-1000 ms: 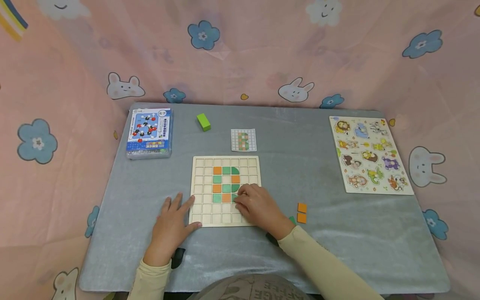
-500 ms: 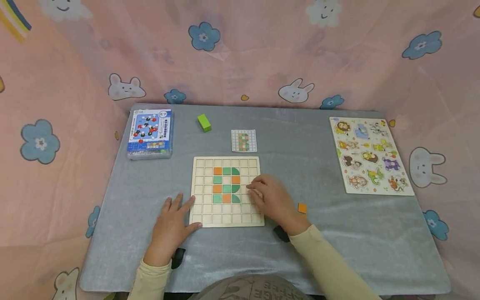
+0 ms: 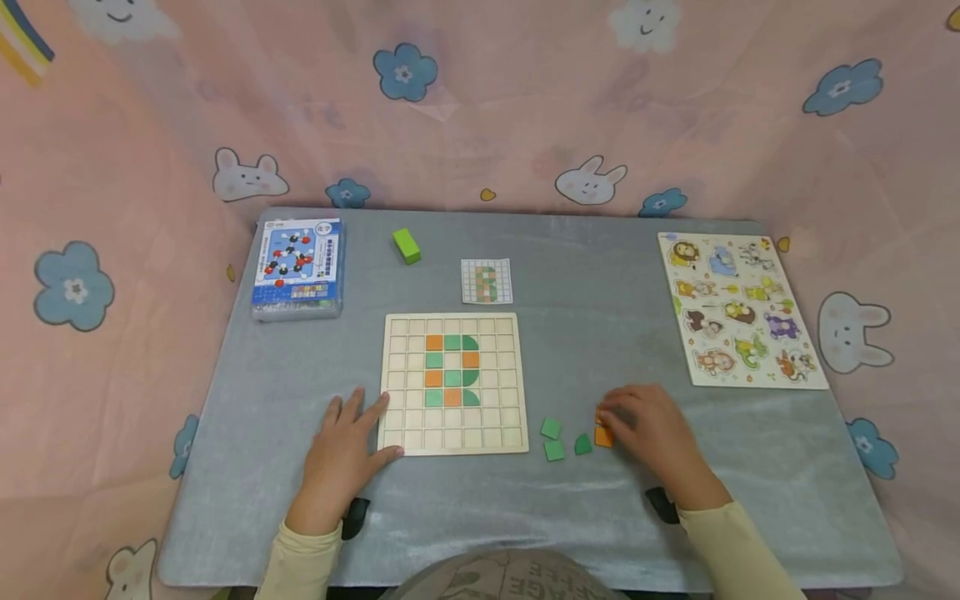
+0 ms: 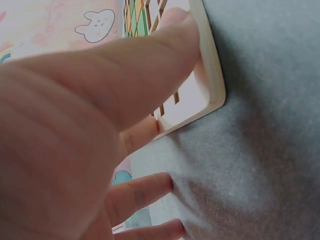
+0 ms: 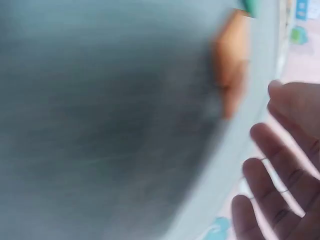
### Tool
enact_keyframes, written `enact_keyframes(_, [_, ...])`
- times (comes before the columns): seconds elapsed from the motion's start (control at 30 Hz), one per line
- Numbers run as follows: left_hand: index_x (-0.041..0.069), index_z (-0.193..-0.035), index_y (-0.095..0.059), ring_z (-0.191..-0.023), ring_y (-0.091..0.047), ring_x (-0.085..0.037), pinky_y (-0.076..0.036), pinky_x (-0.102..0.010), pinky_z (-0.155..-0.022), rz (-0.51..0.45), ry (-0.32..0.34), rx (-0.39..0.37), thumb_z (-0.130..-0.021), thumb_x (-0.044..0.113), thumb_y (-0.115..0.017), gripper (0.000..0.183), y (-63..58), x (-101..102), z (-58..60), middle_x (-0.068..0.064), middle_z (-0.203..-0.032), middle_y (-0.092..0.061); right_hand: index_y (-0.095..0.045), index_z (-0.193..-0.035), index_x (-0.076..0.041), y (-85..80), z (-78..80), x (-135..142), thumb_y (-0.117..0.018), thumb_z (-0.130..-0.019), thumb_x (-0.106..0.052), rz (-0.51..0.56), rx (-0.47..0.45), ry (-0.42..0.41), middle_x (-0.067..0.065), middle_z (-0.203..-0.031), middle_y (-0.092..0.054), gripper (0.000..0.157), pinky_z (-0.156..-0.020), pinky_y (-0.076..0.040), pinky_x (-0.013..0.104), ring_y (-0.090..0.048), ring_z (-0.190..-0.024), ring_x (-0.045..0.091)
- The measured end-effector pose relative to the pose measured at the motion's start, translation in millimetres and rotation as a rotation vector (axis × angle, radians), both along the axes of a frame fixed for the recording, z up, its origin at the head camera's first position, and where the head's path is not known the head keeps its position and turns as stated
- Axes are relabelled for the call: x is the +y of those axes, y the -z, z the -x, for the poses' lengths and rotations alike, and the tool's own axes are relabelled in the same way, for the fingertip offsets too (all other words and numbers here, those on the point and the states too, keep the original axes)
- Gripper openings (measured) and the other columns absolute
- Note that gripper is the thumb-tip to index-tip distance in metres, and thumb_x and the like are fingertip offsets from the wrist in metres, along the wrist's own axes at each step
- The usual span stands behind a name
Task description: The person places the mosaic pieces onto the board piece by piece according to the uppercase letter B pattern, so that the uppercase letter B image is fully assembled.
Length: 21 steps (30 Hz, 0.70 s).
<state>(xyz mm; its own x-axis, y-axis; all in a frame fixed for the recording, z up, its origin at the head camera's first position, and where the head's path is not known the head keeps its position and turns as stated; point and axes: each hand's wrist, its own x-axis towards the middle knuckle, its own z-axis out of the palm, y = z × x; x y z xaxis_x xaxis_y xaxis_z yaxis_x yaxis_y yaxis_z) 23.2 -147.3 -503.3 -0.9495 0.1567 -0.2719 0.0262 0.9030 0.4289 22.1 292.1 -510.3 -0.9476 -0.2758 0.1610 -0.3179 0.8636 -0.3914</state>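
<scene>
A pale wooden grid board (image 3: 497, 425) holds green and orange tiles in its middle cells. My left hand (image 3: 335, 471) rests with fingers spread at its lower left corner; in the left wrist view the thumb (image 4: 165, 50) lies on the board's edge. My right hand (image 3: 660, 437) is over two orange square tiles (image 3: 603, 437), partly covering the farther one. In the blurred right wrist view its fingers (image 5: 265, 180) are loosely extended, apart from the orange tiles (image 5: 232, 55). Left of them lie two light green squares (image 3: 553, 451) and a darker green rounded tile (image 3: 582, 444).
Behind the board lies a small pattern card (image 3: 487, 281). A bright green block (image 3: 407, 246) and a boxed molecular model set (image 3: 297, 267) stand at the back left. An animal peg puzzle (image 3: 738, 312) lies at the right.
My right hand has moved from the board to the right, over the orange tiles, uncovering the loose green tiles. A green rounded tile stays in the board's lowest filled row. My left hand stays put.
</scene>
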Motion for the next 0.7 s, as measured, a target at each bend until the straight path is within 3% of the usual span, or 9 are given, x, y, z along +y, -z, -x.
enact_keyframes(0.23, [0.008,-0.154,-0.057,-0.147,-0.03,-0.061,-0.039,-0.084,-0.095,0.001,-0.006,0.001,-0.084,0.033,-0.092,0.082,0.7,0,-0.2,-0.031,-0.162,-0.039,-0.083,-0.096,-0.006,15.2,-19.4,11,-0.091,-0.081,-0.004,0.002,0.009,0.006,0.011,-0.11,-0.077,0.018,-0.087,-0.053,0.054,-0.066,-0.1,0.036])
enact_keyframes(0.7, [0.009,-0.154,-0.057,-0.147,-0.029,-0.061,-0.039,-0.084,-0.096,-0.001,-0.009,-0.001,-0.084,0.033,-0.092,0.082,1.1,0,-0.4,-0.031,-0.162,-0.038,-0.083,-0.097,-0.005,17.7,-21.3,13,-0.092,-0.079,-0.002,-0.009,0.057,0.0,0.009,-0.108,-0.078,0.021,-0.086,-0.054,0.051,-0.066,-0.099,0.033])
